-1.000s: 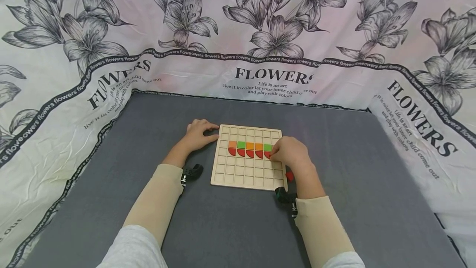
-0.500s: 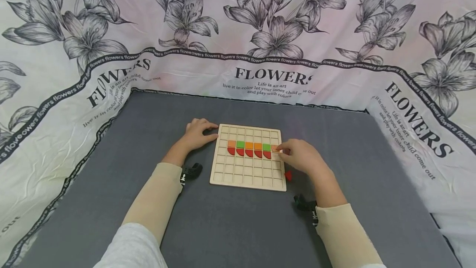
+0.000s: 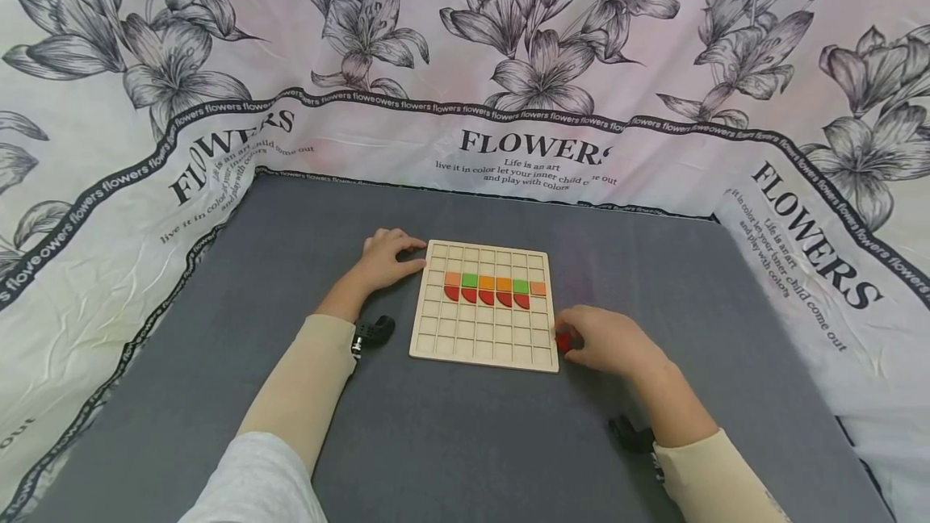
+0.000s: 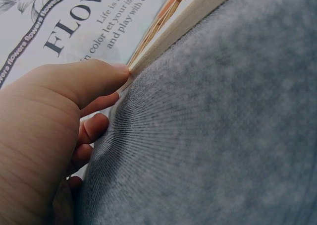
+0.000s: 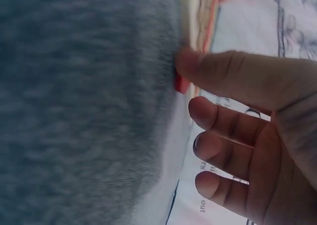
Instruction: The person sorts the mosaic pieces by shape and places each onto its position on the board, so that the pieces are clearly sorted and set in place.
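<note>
A pale wooden grid board [image 3: 475, 333] lies on the grey tabletop. Across it runs a row of orange and green square tiles, ending at the right in an orange tile [image 3: 538, 288]. Red quarter-circle tiles [image 3: 487, 298] sit in the row below most of them. My left hand [image 3: 387, 258] rests at the board's left edge, thumb tip and fingers touching it. Beside the right edge, my right hand [image 3: 609, 337] pinches a small red tile [image 5: 180, 82]; its thumb covers part of the tile, and its full outline is hidden.
Grey cloth [image 3: 465, 442] covers the table. Behind and at both sides hangs a white flower-print curtain [image 3: 407, 144]. A black wrist camera [image 3: 374, 332] sits on the left wrist, another black camera [image 3: 630, 434] on the right.
The right hand moved off the row's right end, where it had placed the orange tile, and came down to the loose red tile by the board. The left hand has stayed put.
</note>
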A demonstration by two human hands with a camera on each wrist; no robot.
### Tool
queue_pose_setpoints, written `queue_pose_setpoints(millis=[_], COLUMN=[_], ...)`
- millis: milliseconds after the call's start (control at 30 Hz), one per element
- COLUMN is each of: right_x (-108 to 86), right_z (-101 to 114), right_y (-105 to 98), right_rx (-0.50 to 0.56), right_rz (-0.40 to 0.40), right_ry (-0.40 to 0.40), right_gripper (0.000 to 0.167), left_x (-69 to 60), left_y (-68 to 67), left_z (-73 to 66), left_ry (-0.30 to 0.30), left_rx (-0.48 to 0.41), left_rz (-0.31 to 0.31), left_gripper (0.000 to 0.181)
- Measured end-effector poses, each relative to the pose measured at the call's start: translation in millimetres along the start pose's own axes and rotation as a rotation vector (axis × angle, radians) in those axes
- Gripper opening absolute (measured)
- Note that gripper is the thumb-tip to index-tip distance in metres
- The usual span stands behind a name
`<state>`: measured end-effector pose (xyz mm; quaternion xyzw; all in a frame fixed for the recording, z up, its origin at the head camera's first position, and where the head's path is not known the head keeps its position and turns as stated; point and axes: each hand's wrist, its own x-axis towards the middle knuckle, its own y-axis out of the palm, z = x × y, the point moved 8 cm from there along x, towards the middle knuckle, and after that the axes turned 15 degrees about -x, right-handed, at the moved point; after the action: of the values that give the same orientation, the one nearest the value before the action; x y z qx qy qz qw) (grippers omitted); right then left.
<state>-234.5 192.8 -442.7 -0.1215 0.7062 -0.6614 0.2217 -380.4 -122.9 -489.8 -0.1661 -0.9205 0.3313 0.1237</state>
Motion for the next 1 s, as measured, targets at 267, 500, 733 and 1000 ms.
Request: queue_pose_setpoints(millis=[267,500,733,1000], right_x=[-0.8,7.4,21.8,31.9], right_z=[9.5,4.4,-4.5,-10.8], right_y=[-2.6,-12.6,-36.4,-45.4], right_rx=[-0.067,0.066,0.259,0.409], right_rz=[-0.047,-0.061,-0.070,-0.100], right_ry=[-0.019,-0.001,0.075,0.123], right_gripper=[0.019,0.018,0.022,0.027], left_x=[1.9,0.4,-2.1,0.5], left_y=[-0.1,0.4,1.2,-0.7], left_z=[-0.9,-1.1,3.1,-1.4], left_ry=[-0.003,0.004,-0.007,0.000], left_rx=[0.007,0.006,0.001,0.008], left_rz=[0.000,-0.007,-0.007,-0.014], left_gripper=[0.046,0.045,0.045,0.045])
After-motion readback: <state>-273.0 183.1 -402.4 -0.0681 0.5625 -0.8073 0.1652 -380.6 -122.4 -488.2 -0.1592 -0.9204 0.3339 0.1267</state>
